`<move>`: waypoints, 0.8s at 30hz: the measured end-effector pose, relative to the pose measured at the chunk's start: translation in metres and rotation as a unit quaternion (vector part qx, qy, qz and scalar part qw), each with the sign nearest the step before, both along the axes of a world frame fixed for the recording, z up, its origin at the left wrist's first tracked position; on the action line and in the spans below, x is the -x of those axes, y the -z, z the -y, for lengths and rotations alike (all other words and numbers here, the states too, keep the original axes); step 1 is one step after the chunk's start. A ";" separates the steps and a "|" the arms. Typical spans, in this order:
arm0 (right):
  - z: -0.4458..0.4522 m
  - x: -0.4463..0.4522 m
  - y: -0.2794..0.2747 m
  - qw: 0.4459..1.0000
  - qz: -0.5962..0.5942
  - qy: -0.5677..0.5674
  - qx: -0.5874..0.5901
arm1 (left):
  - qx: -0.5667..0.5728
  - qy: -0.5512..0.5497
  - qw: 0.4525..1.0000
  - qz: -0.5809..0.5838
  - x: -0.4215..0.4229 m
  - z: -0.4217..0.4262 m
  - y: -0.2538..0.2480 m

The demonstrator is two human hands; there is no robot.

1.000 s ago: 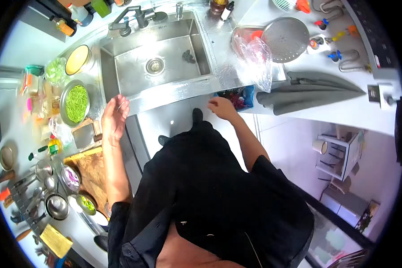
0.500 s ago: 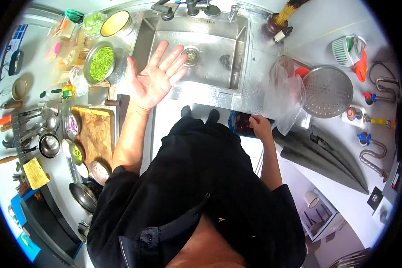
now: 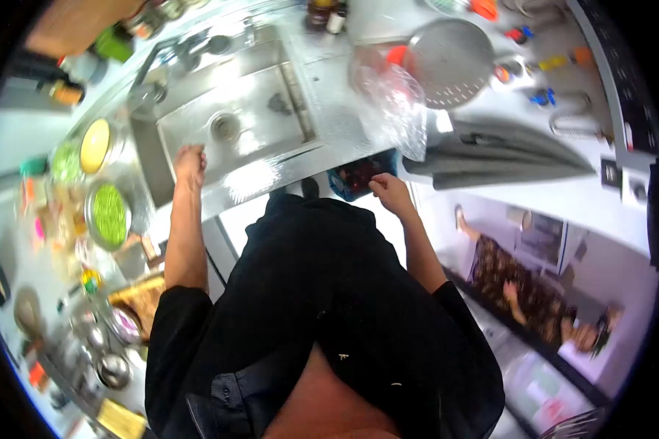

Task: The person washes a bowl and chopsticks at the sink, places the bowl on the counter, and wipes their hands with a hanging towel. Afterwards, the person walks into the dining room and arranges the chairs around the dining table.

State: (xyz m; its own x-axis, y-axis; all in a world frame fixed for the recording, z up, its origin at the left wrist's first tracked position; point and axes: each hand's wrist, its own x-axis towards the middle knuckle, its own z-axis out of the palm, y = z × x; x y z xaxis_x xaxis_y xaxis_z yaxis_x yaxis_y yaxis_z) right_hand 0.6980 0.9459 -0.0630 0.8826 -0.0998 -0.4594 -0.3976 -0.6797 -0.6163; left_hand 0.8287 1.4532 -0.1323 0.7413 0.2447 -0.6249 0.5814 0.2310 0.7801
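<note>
My left hand [image 3: 190, 164] is above the front left part of the steel sink [image 3: 294, 143], its fingers curled in and nothing visible in them. The sink basin shows a round drain [image 3: 225, 127] and a small dark patch [image 3: 278, 104]. My right hand [image 3: 392, 194] hangs low in front of the counter, its fingers curled together, with no object visible in them. Just beyond it is a bin with a blue-edged bag [image 3: 360, 177] and dark contents. It looks close to the fingertips; touching or not, I cannot tell.
Left of the sink stand a bowl of green beans [image 3: 110, 214] and a yellow bowl [image 3: 95, 146]. A cutting board [image 3: 143, 296] lies nearer. On the right are a plastic bag [image 3: 395, 110], a perforated steel disc [image 3: 450, 62] and a grey cloth [image 3: 490, 157]. Another person [image 3: 516, 285] appears beyond a doorway.
My left hand, open with its palm up before, has curled its fingers. The view has turned, so the sink sits further left and a person has come into sight at right. My right hand stays low.
</note>
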 end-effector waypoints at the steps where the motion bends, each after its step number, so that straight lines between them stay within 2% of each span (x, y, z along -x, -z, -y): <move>1: 0.001 0.011 0.001 1.000 -0.004 0.023 0.016 | -0.109 0.070 0.991 -0.038 -0.006 -0.007 0.023; 3: 0.002 0.034 0.003 0.998 0.015 0.064 0.019 | -0.081 0.144 0.984 -0.061 0.007 0.033 -0.046; 5: -0.008 0.048 -0.024 0.995 0.005 0.085 0.052 | -0.210 0.222 0.949 -0.077 0.006 0.067 -0.090; 7: -0.010 0.070 -0.024 0.988 -0.010 0.146 0.040 | -0.215 0.226 0.949 0.045 0.001 0.053 -0.042; 8: -0.013 0.080 -0.027 0.986 -0.010 0.157 0.050 | -0.210 0.242 0.946 0.054 -0.005 0.048 -0.029; 10: -0.013 0.098 -0.023 0.981 -0.004 0.190 0.047 | -0.094 0.297 0.950 0.024 -0.018 0.049 -0.025; 11: -0.014 0.107 -0.020 0.978 0.000 0.204 0.045 | -0.094 0.305 0.947 0.030 -0.022 0.051 -0.021; 15: -0.001 0.127 -0.004 0.961 -0.007 0.273 0.029 | -0.084 0.324 0.938 0.095 -0.024 0.090 -0.053; 17: 0.016 0.124 0.006 0.938 0.069 0.340 -0.006 | -0.076 0.336 0.932 0.114 -0.021 0.105 -0.066; 20: 0.057 0.103 0.012 0.890 0.172 0.421 0.032 | -0.065 0.339 0.927 0.147 -0.010 0.131 -0.080; 22: 0.103 0.084 0.024 0.861 0.175 0.458 0.136 | -0.075 0.363 0.916 0.154 0.000 0.149 -0.092; 24: 0.136 0.063 0.019 0.824 0.185 0.502 0.187 | -0.088 0.383 0.907 0.155 0.012 0.167 -0.102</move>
